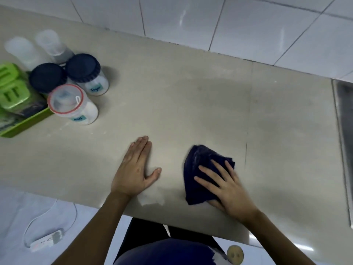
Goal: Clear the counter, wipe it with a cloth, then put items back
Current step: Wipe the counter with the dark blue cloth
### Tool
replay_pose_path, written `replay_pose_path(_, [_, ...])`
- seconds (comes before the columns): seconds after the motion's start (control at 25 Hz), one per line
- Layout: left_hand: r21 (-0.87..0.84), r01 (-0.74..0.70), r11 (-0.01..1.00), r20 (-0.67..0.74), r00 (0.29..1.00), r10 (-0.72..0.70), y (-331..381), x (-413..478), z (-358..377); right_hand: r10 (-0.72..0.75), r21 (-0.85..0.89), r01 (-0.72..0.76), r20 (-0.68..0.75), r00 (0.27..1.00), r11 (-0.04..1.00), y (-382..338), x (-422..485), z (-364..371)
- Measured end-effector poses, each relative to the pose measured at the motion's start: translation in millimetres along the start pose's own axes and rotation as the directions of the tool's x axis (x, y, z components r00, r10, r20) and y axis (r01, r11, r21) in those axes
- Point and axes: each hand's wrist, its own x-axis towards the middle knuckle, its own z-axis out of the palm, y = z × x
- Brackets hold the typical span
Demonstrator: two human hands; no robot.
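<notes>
A dark blue cloth (198,167) lies bunched on the beige counter (191,104) near its front edge. My right hand (223,186) presses flat on the cloth with fingers spread. My left hand (135,169) rests flat and empty on the bare counter, left of the cloth, fingers together and thumb out. At the counter's left end stand two jars with dark blue lids (83,67) (47,77), a jar with a red-rimmed clear lid (65,99) and two frosted white containers (49,43) (21,49).
A green tray (28,121) holding green-lidded boxes (11,88) sits at the far left edge. A metal sink rim (343,131) borders the counter on the right. White tiled wall runs behind. On the floor below lie a white power strip (45,241) and its cable.
</notes>
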Motion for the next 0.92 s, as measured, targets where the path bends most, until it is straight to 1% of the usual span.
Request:
replay_pose_path(0.04, [-0.005, 0.001, 1.000, -0.009, 1.000, -0.001, -1, 0, 0, 0.129, -0.001, -0.129, -0.003, 0.992, 0.992, 9, 1, 1])
replay_pose_path(0.08, [-0.010, -0.001, 1.000, -0.011, 1.000, 0.001, -1, 0, 1, 0.322, 0.001, -0.322, -0.009, 0.947, 0.947, 14, 8, 0])
replay_pose_path(0.12, [-0.015, -0.002, 1.000, -0.011, 1.000, 0.002, -1, 0, 1, 0.500, 0.009, -0.500, -0.021, 0.866, 0.866, 12, 22, -2])
replay_pose_path(0.16, [-0.019, 0.001, 1.000, -0.008, 1.000, -0.001, -2, 0, 1, 0.612, 0.025, -0.611, -0.027, 0.791, 0.791, 4, 41, -2])
replay_pose_path(0.2, [-0.019, 0.004, 1.000, -0.002, 1.000, -0.004, -2, 0, 2, 0.655, 0.045, -0.653, -0.023, 0.756, 0.756, -9, 61, -3])
replay_pose_path(0.24, [-0.015, 0.005, 1.000, 0.005, 1.000, -0.005, -2, -1, 1, 0.629, 0.062, -0.627, -0.014, 0.778, 0.777, -23, 78, -5])
replay_pose_path(0.32, [-0.002, 0.005, 1.000, 0.026, 1.000, -0.005, -2, -1, 1, 0.445, 0.053, -0.444, -0.001, 0.896, 0.894, -40, 94, -5])
replay_pose_path(0.36, [0.006, 0.002, 1.000, 0.037, 0.999, -0.002, -2, -1, 0, 0.343, 0.043, -0.343, 0.011, 0.939, 0.938, -41, 93, -4])
replay_pose_path(0.44, [0.015, 0.004, 1.000, 0.052, 0.999, -0.005, -3, -1, 1, 0.162, 0.032, -0.163, 0.015, 0.987, 0.986, -29, 82, -5])
replay_pose_path(0.48, [0.017, 0.011, 1.000, 0.055, 0.998, -0.011, -3, -1, 1, 0.083, 0.022, -0.083, 0.018, 0.996, 0.996, -18, 77, -6])
replay_pose_path(0.52, [0.013, 0.016, 1.000, 0.055, 0.998, -0.017, -3, -1, 1, 0.042, 0.007, -0.042, 0.031, 0.999, 0.999, -6, 73, -5])
replay_pose_path(0.56, [0.004, 0.018, 1.000, 0.050, 0.999, -0.018, -3, -1, 1, 0.076, -0.003, -0.076, 0.045, 0.996, 0.997, 4, 73, -5])
replay_pose_path(0.6, [-0.006, 0.015, 1.000, 0.041, 0.999, -0.015, -3, -1, 1, 0.190, -0.006, -0.190, 0.053, 0.980, 0.982, 10, 78, -5])
replay_pose_path(0.68, [-0.020, 0.006, 1.000, 0.025, 1.000, -0.006, -4, 0, 2, 0.454, 0.005, -0.455, 0.054, 0.889, 0.891, 4, 101, -6])
replay_pose_path(0.72, [-0.021, 0.002, 1.000, 0.017, 1.000, -0.002, -4, 0, 2, 0.524, 0.016, -0.525, 0.056, 0.850, 0.851, -4, 116, -7])
replay_pose_path(0.8, [-0.016, -0.009, 1.000, 0.006, 1.000, 0.009, -4, 0, 2, 0.568, 0.040, -0.570, 0.054, 0.822, 0.821, -21, 141, -8])
replay_pose_path(0.92, [-0.001, -0.025, 1.000, -0.004, 1.000, 0.025, -3, 0, 2, 0.526, 0.065, -0.528, 0.040, 0.850, 0.847, -27, 152, -8])
